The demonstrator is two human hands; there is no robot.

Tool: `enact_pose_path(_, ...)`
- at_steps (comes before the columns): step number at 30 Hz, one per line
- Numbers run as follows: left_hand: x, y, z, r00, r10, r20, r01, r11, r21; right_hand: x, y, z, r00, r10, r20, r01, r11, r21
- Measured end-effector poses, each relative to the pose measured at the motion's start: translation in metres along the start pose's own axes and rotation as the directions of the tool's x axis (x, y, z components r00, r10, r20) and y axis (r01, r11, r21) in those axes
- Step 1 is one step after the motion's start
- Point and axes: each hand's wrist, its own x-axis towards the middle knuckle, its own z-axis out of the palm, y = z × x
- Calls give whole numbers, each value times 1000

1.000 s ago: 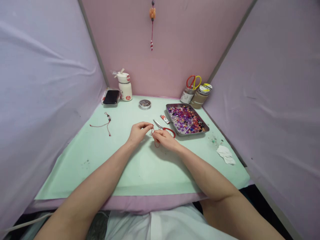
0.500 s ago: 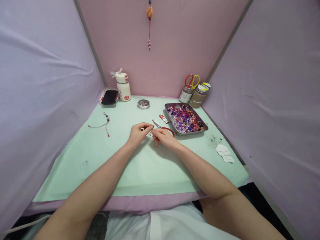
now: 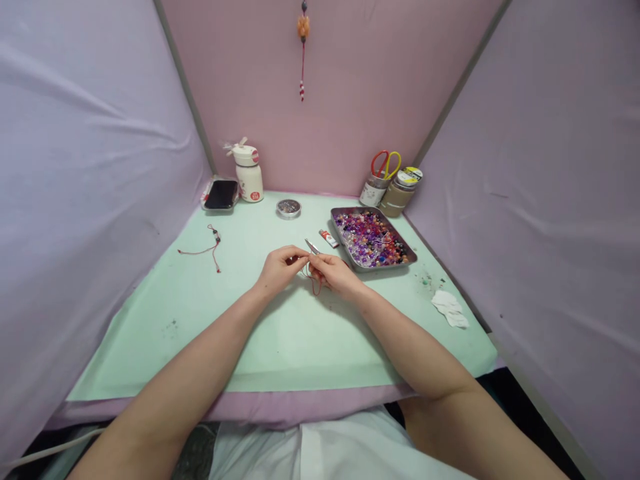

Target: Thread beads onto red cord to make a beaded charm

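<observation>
Fingertips nearly meeting, my two hands work over the middle of the table. My left hand (image 3: 279,268) is closed in a pinch on a thin red cord (image 3: 317,288). My right hand (image 3: 337,273) also pinches the cord, with its fingers curled under. A loop of the cord hangs below the fingers; its pinched part is hidden. Just beyond my right hand lie scissors (image 3: 312,246), blades showing and the red handles mostly covered by the hand. A small red and white lighter-like item (image 3: 329,239) rests behind them.
A metal tray (image 3: 373,268) of mixed beads stands right of my hands. Farther back are a small round dish (image 3: 289,209), a white bottle (image 3: 249,180), a phone (image 3: 221,195), a scissors holder (image 3: 373,191) and a jar (image 3: 399,195). A knotted cord piece (image 3: 216,247) lies left, crumpled tissue (image 3: 449,308) right.
My fingertips have drawn closer together, and my right hand now covers most of the scissors' red handles. The whole view has shifted slightly.
</observation>
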Motion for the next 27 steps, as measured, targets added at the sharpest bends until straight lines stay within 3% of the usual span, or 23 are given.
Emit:
enact_pose_path(5, 0, 0, 1, 1000, -12, 24, 12, 1000, 0, -1, -4, 0, 972, -178, -157, 167, 983, -78)
enact_pose_path(9, -1, 4, 4, 995, -95, 44, 98, 992, -80, 0, -5, -3, 924, -318, -212, 300, 947, -111)
enact_pose_path(17, 0, 5, 1, 952, -286, 110, 302, 938, -173, 5, -17, -16, 886, -283, -368, 369, 910, 188)
enact_pose_path(19, 0, 4, 0, 931, -334, 146, 357, 918, -174, 5, -21, -19, 830, -350, -434, 459, 871, 177)
enact_pose_path(22, 0, 5, -1, 896, -385, 220, 423, 891, -166, 5, -24, -24, 689, -499, -525, 596, 803, 19)
enact_pose_path(24, 0, 5, -1, 875, -399, 273, 452, 876, -167, 4, -25, -27, 603, -585, -542, 627, 768, -131)
enact_pose_path(27, 0, 1, -2, 846, -413, 338, 485, 860, -161, 2, -28, -32, 524, -659, -540, 628, 727, -278)
